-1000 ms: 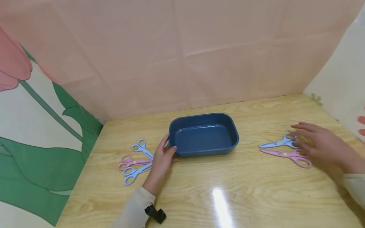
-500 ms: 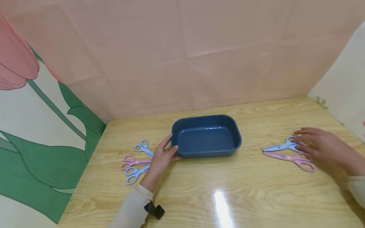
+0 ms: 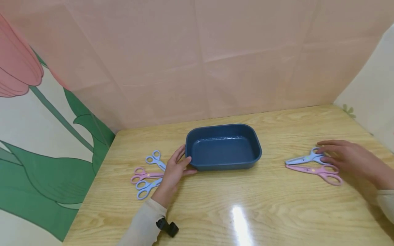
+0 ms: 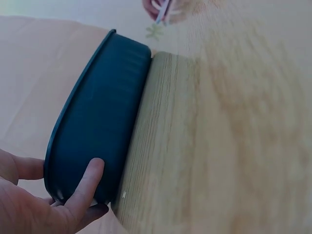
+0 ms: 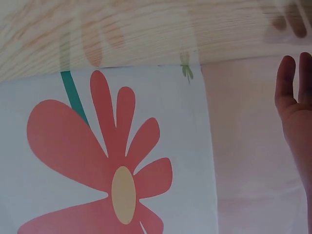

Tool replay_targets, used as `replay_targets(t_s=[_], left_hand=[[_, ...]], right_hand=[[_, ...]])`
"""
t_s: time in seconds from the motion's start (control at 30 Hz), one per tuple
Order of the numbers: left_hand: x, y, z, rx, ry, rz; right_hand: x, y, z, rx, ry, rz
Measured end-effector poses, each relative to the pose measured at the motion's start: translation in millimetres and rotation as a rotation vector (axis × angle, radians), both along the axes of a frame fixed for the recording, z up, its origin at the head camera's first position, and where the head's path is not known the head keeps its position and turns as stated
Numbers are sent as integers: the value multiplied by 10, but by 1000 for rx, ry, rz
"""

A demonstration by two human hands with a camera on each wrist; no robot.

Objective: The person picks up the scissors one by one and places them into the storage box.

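Note:
My left hand (image 3: 173, 169) holds the front left corner of a dark blue rectangular tray (image 3: 227, 166), its thumb at the rim. The left wrist view shows fingers spread round the tray's end wall (image 4: 97, 112). On the right, my right hand (image 3: 354, 159) pinches the handles of light blue scissors (image 3: 303, 160), whose blades point left toward the tray. Pink scissors (image 3: 321, 171) lie just in front of them, tips close together. In the right wrist view only part of the right hand (image 5: 297, 107) shows, and its scissors are out of frame.
Left of the tray lie two light blue scissors (image 3: 144, 188) and pink scissors (image 3: 143, 174), fanned out, their blade ends hidden by the left hand. A pink wall covering (image 3: 197, 68) rises behind the wooden table (image 3: 271, 212); flower-printed walls flank it.
The right hand has lowered onto the blue scissors' handles, and these scissors have shifted slightly right. The left hand stays at the tray's corner. The head view has shifted a little.

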State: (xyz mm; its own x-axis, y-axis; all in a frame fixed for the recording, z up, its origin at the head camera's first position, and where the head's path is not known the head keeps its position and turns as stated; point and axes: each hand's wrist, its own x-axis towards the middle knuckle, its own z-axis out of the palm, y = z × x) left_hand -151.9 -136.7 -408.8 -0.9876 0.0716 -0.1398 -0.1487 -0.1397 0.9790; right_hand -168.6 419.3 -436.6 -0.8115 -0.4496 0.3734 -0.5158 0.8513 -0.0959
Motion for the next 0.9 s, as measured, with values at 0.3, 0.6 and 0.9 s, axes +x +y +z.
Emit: replay_targets(t_s=[0.3, 0.6, 0.9], left_hand=[[7, -13, -7, 2, 3, -7], [8, 8, 5, -10, 1, -18], [21, 5, 40, -9, -3, 4]], right_hand=[[-55, -32, -50, -53, 76, 66], [-83, 19, -79, -157, 139, 193], [-97, -92, 16, -224, 188, 174]])
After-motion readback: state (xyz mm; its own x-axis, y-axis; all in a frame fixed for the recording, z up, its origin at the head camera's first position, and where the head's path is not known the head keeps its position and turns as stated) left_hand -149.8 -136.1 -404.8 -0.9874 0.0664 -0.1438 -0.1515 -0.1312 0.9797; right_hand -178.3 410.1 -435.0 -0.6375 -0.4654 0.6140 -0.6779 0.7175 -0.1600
